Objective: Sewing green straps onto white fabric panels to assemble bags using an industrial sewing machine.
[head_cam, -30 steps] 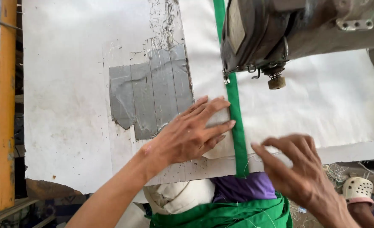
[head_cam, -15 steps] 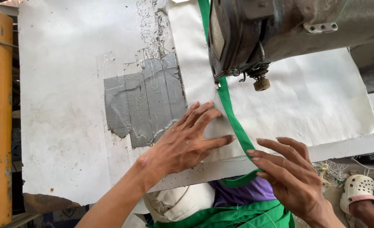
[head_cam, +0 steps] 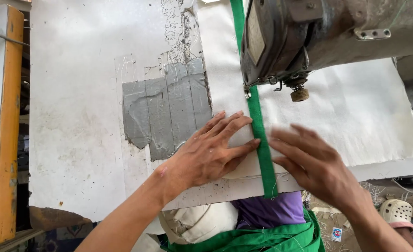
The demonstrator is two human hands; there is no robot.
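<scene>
Hands flat on white cloth [head_cam: 346,121] at sewing machine [head_cam: 328,37], frame centre.
Left hand [head_cam: 211,151] open, fingertips touching green tape [head_cam: 261,140]; right hand [head_cam: 316,163] blurred, seemingly open beside it.

Grey tape patches [head_cam: 167,109] covered the worn white counter [head_cam: 76,116] — left of them stood an orange rail [head_cam: 6,135], and far right, below, a perforated cream clog [head_cam: 397,212].

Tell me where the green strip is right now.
In the head view the green strip runs down the middle of the white fabric, from under the sewing machine head to the table edge, between the left hand and right hand.
</scene>
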